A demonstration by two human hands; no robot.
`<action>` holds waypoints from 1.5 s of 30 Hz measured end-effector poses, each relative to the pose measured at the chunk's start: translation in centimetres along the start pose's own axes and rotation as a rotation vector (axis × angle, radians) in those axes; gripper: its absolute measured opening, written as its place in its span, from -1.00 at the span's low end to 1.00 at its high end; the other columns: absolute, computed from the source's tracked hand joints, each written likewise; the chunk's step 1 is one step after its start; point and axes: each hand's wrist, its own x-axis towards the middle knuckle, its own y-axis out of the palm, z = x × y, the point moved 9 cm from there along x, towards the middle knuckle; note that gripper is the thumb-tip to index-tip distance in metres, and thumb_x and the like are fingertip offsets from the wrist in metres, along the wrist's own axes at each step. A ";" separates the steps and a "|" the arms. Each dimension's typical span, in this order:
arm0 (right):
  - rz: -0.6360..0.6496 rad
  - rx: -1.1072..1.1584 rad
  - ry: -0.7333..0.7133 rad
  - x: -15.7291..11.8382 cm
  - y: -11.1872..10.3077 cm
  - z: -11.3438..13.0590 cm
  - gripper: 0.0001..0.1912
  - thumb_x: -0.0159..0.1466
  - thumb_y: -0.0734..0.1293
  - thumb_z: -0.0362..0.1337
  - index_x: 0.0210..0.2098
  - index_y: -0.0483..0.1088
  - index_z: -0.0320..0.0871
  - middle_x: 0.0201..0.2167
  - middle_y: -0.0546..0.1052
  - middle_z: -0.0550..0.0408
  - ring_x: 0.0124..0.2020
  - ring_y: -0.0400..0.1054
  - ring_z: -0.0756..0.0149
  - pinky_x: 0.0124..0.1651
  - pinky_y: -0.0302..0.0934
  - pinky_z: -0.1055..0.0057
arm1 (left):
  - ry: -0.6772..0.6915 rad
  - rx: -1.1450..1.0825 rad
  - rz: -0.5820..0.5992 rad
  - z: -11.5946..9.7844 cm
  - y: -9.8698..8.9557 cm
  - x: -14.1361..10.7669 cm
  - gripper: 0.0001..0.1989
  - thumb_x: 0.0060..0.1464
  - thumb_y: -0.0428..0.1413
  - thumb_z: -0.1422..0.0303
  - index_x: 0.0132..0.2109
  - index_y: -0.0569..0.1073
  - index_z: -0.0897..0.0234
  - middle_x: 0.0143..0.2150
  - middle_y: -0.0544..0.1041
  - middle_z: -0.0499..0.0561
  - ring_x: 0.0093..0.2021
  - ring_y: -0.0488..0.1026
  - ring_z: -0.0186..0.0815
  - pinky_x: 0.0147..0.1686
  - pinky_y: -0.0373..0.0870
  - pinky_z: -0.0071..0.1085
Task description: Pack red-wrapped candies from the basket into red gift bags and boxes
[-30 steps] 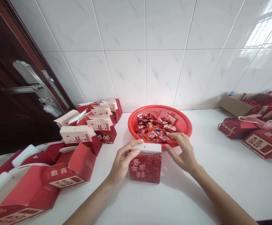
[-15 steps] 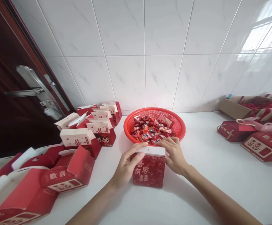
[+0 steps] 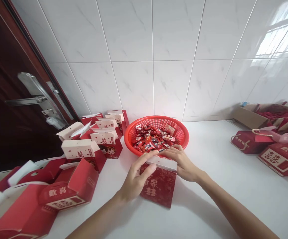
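A small red candy box (image 3: 158, 187) with pale Chinese characters on its front and a white top flap stands in front of me, turned slightly askew. My left hand (image 3: 136, 174) grips its upper left side, thumb on the front and fingers over the top. On the right, my right hand (image 3: 183, 164) is closed around the box's far upper corner, its fingertips partly hidden behind the flap. Right behind the box, a red plastic basket (image 3: 184, 134) holds many wrapped candies (image 3: 156, 137).
Several red-and-white boxes (image 3: 80, 149) stand at the left, with open larger red boxes (image 3: 31, 202) nearer me. At the right are closed red boxes (image 3: 281, 159) and a cardboard carton (image 3: 248, 116). Behind is a tiled wall (image 3: 173, 86); a dark door (image 3: 7, 126) is at left.
The candy box has turned a little, and its lower edge has come nearer to me. Both hands stay on it. The basket appears slightly farther left.
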 end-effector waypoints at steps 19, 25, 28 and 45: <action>0.380 -0.147 0.353 7.0 1.8 -8.8 -0.59 0.03 0.57 -0.10 -0.19 0.50 -0.14 -0.22 0.58 -0.06 -0.17 0.44 -0.01 -0.22 0.30 0.22 | 0.049 -0.218 -0.144 2.4 -3.8 -0.4 -0.52 0.22 0.07 0.02 0.12 0.47 0.24 -0.03 0.58 0.16 -0.01 0.48 -0.08 0.02 0.39 -0.21; 0.409 -0.089 0.323 7.1 1.9 -8.1 -0.83 0.13 0.49 -0.32 -0.31 0.44 -0.12 -0.32 0.52 0.09 -0.28 0.38 0.22 -0.29 0.17 0.37 | 0.030 -0.161 -0.153 3.0 -4.0 -0.1 -0.61 0.26 0.03 0.09 0.00 0.53 0.27 0.03 0.58 0.16 -0.05 0.46 -0.13 0.01 0.36 -0.25; 0.400 -0.062 0.314 7.3 1.9 -8.0 -0.85 0.13 0.46 -0.37 -0.45 0.39 -0.14 -0.40 0.48 0.14 -0.32 0.35 0.28 -0.32 0.13 0.40 | 0.024 -0.127 -0.161 3.5 -4.3 -0.1 -0.61 0.28 0.03 0.10 0.00 0.54 0.28 0.04 0.58 0.15 -0.04 0.47 -0.13 0.00 0.36 -0.28; 0.050 -0.048 0.312 7.3 -0.7 -8.7 -0.85 0.13 0.37 -0.52 -0.39 0.45 -0.15 -0.39 0.53 0.11 -0.31 0.36 0.29 -0.30 0.11 0.41 | 0.499 0.570 -0.347 0.3 -6.0 -0.3 -0.76 0.34 0.02 0.32 -0.01 0.57 0.20 0.00 0.63 0.05 0.06 0.53 -0.18 0.17 0.39 -0.21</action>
